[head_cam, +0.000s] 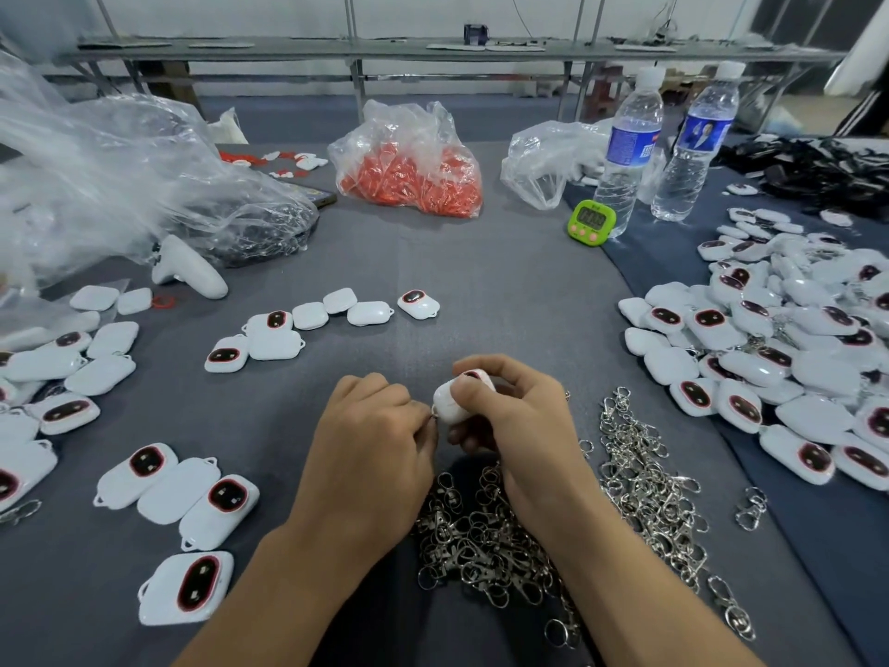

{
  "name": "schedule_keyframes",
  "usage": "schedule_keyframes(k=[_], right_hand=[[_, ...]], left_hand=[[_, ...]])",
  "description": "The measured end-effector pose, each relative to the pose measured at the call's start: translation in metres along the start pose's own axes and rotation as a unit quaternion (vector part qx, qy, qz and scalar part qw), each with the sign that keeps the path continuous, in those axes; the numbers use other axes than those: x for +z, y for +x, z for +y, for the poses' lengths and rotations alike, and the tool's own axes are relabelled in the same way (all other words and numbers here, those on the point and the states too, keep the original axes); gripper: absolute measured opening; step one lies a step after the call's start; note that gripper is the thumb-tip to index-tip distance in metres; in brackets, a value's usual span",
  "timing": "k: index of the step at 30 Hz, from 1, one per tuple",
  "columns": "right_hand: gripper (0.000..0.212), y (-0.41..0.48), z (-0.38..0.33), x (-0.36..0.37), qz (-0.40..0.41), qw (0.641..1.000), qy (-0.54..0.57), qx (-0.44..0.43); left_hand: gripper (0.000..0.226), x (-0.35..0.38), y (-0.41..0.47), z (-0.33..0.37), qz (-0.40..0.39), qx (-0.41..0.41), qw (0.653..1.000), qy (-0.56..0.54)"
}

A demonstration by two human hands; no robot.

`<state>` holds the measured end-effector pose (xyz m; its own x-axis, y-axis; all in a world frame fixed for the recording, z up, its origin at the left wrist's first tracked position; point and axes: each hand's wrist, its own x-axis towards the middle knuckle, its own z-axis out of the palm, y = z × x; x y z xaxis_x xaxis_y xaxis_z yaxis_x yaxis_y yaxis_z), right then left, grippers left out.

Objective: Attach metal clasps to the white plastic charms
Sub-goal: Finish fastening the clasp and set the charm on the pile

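Right hand [510, 416] is gripping one glossy, rounded white charm [450, 402] above the counter [481, 281]; left hand [380, 426] is pinching its loop. One heap of shiny metal clasps [481, 536] is lying beneath; two clear bottles [628, 151] are standing behind.

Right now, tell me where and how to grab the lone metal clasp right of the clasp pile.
Pinch the lone clasp across its longer hook body, coming straight down from above. It lies flat on the cloth, clear of the pile, so both edges look free and nothing should tangle.
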<state>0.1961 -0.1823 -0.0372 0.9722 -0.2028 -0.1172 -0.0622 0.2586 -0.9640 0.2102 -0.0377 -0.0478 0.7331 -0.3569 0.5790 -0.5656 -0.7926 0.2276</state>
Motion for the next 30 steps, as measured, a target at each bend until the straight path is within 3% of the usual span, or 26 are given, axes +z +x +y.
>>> schedule_keyframes(k=[3,6,8,10,14,15,17,19,22,26,30], right_hand=[[0.009,0.001,0.001,0.001,-0.002,1.000,0.019,0.025],[0.011,0.003,-0.001,0.000,0.003,0.999,0.030,0.042],[0.015,0.006,-0.003,-0.002,0.001,0.995,0.073,0.070],[0.018,0.008,-0.004,-0.003,0.003,0.991,0.105,0.088],[0.020,0.009,-0.004,-0.004,0.007,0.991,0.100,0.086],[0.020,0.009,-0.003,-0.004,0.007,0.992,0.093,0.082],[0.020,0.006,-0.002,-0.002,0.008,0.996,0.067,0.057],[0.021,0.003,0.001,0.000,0.022,0.999,0.027,0.005],[0.020,-0.002,0.007,0.003,0.068,0.989,-0.099,-0.087],[0.018,-0.008,0.013,0.007,0.054,0.954,-0.245,-0.166],[0.015,-0.005,0.010,0.006,0.054,0.977,-0.163,-0.123]], left_hand=[[0.024,0.004,-0.002,0.001,-0.015,-0.011,1.000,0.011],[0.020,0.004,-0.002,0.003,-0.030,-0.103,0.991,-0.077],[0.013,0.003,0.000,0.003,-0.025,-0.187,0.957,-0.221],[0.013,0.001,0.004,0.003,-0.049,-0.249,0.899,-0.357],[0.024,-0.002,0.006,0.009,-0.092,-0.270,0.852,-0.439],[0.026,-0.001,0.006,0.011,-0.084,-0.270,0.853,-0.438],[0.026,0.001,0.004,0.013,-0.049,-0.252,0.889,-0.380],[0.028,0.002,0.003,0.012,-0.017,-0.202,0.934,-0.294],[0.040,0.003,0.000,0.009,-0.039,-0.100,0.976,-0.188],[0.019,0.006,-0.003,0.003,-0.069,-0.021,0.995,-0.074],[0.032,0.005,-0.002,0.002,-0.050,-0.075,0.990,-0.104]])
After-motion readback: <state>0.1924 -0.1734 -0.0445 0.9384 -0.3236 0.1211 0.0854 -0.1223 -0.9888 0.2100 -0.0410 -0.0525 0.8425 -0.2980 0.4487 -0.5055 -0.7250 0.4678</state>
